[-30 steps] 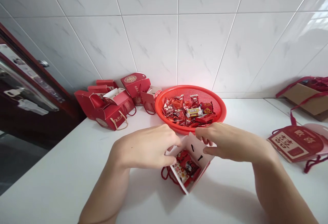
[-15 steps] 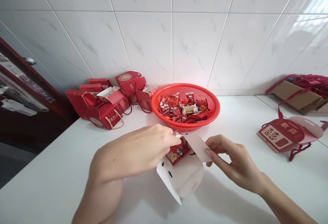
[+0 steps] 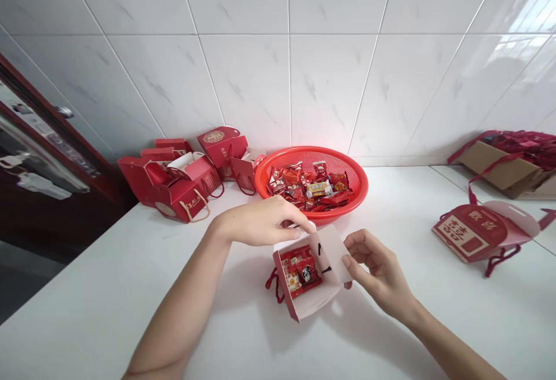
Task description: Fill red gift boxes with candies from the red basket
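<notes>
A small gift box (image 3: 284, 287), red outside and white inside, stands on the white table with its top open. Red-wrapped candies (image 3: 299, 273) lie inside it. With my right hand (image 3: 384, 273) I pinch the box's raised right flap (image 3: 332, 247) between thumb and fingers. My left hand (image 3: 269, 223) is bent over the far edge of the box, thumb and forefinger at a white flap there; its other fingers are partly hidden. A dark red cord (image 3: 274, 284) hangs from the box's left side.
Just behind the box stands a red plastic basket (image 3: 362, 192) of wrapped candies. Several red gift boxes (image 3: 174, 192) cluster at the back left. To the right lie another red box (image 3: 471, 235) and a cardboard carton (image 3: 499, 165). The tiled wall (image 3: 324, 90) closes the back.
My left hand has come up out of the box to its far edge, uncovering the candies inside. The box has turned more upright, while my right hand keeps its flap.
</notes>
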Demonstrator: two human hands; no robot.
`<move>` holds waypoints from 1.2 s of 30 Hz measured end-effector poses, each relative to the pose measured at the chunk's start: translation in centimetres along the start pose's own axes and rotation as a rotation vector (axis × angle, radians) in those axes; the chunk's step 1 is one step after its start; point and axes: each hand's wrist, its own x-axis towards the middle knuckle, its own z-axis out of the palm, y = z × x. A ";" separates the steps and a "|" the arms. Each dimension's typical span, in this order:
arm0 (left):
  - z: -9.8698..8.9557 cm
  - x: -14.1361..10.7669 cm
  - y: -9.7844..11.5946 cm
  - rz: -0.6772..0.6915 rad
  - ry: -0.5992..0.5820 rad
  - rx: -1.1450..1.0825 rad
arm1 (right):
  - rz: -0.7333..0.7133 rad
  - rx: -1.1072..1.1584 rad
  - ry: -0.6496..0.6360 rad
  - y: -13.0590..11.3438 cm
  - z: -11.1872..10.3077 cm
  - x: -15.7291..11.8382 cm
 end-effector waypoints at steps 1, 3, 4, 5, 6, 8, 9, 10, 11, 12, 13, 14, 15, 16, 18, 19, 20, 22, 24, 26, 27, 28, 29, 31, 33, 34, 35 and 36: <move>0.0 0.2 -0.5 -0.006 0.004 -0.045 | -0.005 0.005 0.005 0.1 0.1 0.0; 0.3 0.1 -1.6 -0.029 0.039 -0.111 | -0.013 0.025 0.011 0.4 0.2 -0.1; 0.5 -0.2 -2.1 -0.037 0.066 -0.130 | -0.014 0.042 0.016 0.5 0.3 -0.2; 0.8 -0.7 -2.5 -0.041 0.094 -0.145 | -0.014 0.065 0.024 0.6 0.4 -0.3; 1.2 -1.3 -2.8 -0.039 0.116 -0.160 | -0.009 0.091 0.034 0.8 0.5 -0.3; 2.1 -2.5 -3.5 -0.027 0.159 -0.212 | 0.015 0.141 0.054 1.0 0.7 -0.3; 2.6 -3.0 -3.8 -0.027 0.184 -0.249 | 0.029 0.163 0.061 1.0 0.8 -0.3; 3.2 -3.4 -4.0 -0.038 0.227 -0.287 | 0.044 0.182 0.068 1.0 0.9 -0.3; 3.9 -3.6 -4.2 -0.062 0.278 -0.323 | 0.057 0.198 0.073 1.0 1.0 -0.3; 4.6 -3.7 -4.4 -0.097 0.336 -0.354 | 0.066 0.212 0.075 1.0 1.1 -0.2; 5.3 -3.5 -4.5 -0.133 0.398 -0.386 | 0.068 0.223 0.075 1.0 1.2 -0.2; 6.0 -3.3 -4.6 -0.170 0.443 -0.417 | 0.069 0.228 0.073 1.0 1.3 -0.1; 6.8 -3.0 -4.6 -0.204 0.477 -0.447 | 0.068 0.226 0.072 1.0 1.4 -0.1; 7.4 -2.6 -4.5 -0.228 0.509 -0.476 | 0.062 0.216 0.074 1.0 1.4 -0.1; 8.7 -1.9 -4.1 -0.246 0.572 -0.525 | 0.036 0.167 0.090 1.1 1.5 -0.2; 9.2 -1.7 -3.9 -0.246 0.608 -0.541 | 0.014 0.131 0.102 1.2 1.5 -0.2; 9.7 -1.5 -3.7 -0.246 0.639 -0.550 | -0.009 0.089 0.110 1.3 1.5 -0.3; 10.6 -1.3 -3.3 -0.250 0.687 -0.527 | -0.061 0.002 0.117 1.6 1.5 -0.4; 11.3 -1.3 -3.1 -0.257 0.726 -0.449 | -0.106 -0.062 0.124 1.9 1.5 -0.4; 11.8 -1.3 -3.1 -0.260 0.779 -0.336 | -0.151 -0.088 0.143 2.2 1.6 -0.3; 12.1 -1.3 -3.2 -0.259 0.804 -0.286 | -0.173 -0.088 0.156 2.3 1.6 -0.2; 12.2 -1.3 -3.3 -0.257 0.824 -0.249 | -0.192 -0.084 0.166 2.4 1.6 -0.2; 12.4 -1.3 -3.4 -0.252 0.832 -0.229 | -0.205 -0.077 0.171 2.5 1.6 -0.2; 12.7 -1.3 -3.5 -0.244 0.823 -0.238 | -0.211 -0.052 0.159 2.6 1.7 -0.1; 12.9 -1.4 -3.5 -0.231 0.803 -0.269 | -0.195 -0.014 0.128 2.5 1.6 0.0; 13.0 -1.4 -3.5 -0.220 0.797 -0.278 | -0.188 0.010 0.113 2.5 1.6 0.0; 13.1 -1.5 -3.5 -0.206 0.796 -0.280 | -0.183 0.034 0.098 2.5 1.5 0.1; 13.1 -1.5 -3.5 -0.194 0.796 -0.277 | -0.180 0.054 0.083 2.5 1.4 0.1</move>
